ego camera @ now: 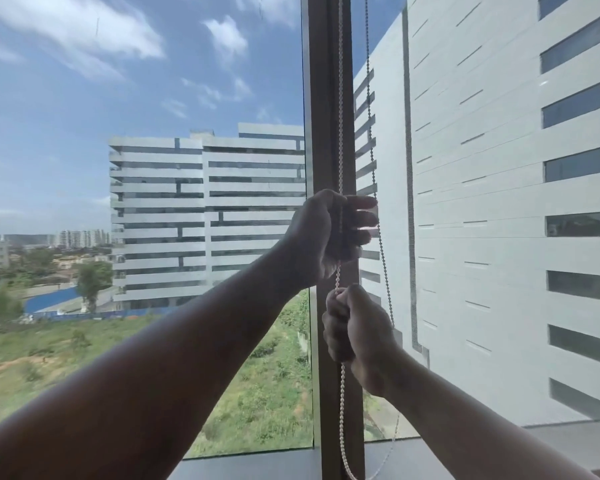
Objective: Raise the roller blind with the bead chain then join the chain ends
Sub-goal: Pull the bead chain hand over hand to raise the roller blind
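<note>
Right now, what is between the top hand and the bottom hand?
In the head view, a short stretch of white bead chain runs between the left hand above and right hand below.

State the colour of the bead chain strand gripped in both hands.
White: the beaded roller-blind chain strand, seen against the dark brown window post in the head view.

White bead chain, brown mullion

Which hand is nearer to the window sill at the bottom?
Right. The right hand grips the bead chain lower down, closer to the window sill; the left hand has its grip on the chain above it.
</note>
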`<state>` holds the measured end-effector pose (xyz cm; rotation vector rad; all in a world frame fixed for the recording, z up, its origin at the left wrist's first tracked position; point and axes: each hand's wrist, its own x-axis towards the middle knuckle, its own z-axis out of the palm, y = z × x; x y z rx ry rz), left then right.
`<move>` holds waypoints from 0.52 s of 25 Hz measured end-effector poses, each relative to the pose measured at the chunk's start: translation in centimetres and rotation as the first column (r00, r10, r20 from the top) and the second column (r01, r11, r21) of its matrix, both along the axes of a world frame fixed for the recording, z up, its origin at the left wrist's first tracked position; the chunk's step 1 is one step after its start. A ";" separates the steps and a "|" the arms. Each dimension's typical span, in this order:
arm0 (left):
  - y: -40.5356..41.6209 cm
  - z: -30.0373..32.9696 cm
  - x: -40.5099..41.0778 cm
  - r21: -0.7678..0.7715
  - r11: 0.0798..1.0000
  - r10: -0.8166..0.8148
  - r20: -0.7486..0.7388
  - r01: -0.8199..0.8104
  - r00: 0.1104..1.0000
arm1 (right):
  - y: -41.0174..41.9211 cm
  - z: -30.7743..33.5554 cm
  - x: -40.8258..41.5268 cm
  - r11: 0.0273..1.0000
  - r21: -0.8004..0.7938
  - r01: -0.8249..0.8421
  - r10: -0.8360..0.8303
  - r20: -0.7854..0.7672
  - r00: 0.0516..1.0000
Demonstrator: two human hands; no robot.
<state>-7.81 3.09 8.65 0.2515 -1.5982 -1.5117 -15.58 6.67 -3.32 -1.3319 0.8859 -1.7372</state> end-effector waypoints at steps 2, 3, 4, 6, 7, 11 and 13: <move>0.4 -0.5 -0.2 -0.012 1.000 -0.020 -0.018 0.020 1.000 | 0.3 0.0 -0.1 1.000 -0.010 -0.008 0.008 -0.004 1.000; 0.6 -0.6 -0.2 -0.005 0.999 -0.038 -0.042 0.038 0.998 | 0.5 0.0 -0.4 1.000 -0.015 -0.012 0.012 -0.011 1.000; 0.7 -0.8 -0.1 0.005 0.999 -0.046 -0.069 0.046 0.997 | 0.7 0.0 -0.6 1.000 -0.019 -0.017 0.017 -0.020 1.000; 0.6 -1.0 -0.1 0.011 0.999 -0.048 -0.097 0.049 0.994 | 0.7 -0.2 -0.8 0.999 -0.018 -0.027 0.027 -0.025 0.999; 0.5 -1.3 -0.1 0.006 0.999 -0.048 -0.090 0.049 0.995 | 0.7 -0.5 -0.8 0.999 -0.012 -0.031 0.031 -0.020 0.999; -0.1 -2.8 -0.5 -0.013 1.000 -0.027 -0.036 0.026 0.999 | 0.5 -2.1 -1.1 0.999 0.039 -0.035 0.036 -0.020 0.999; -0.4 -4.2 -0.7 -0.004 1.000 -0.017 -0.027 0.017 0.999 | 0.3 -3.5 -1.5 0.996 0.078 -0.052 0.054 -0.031 0.998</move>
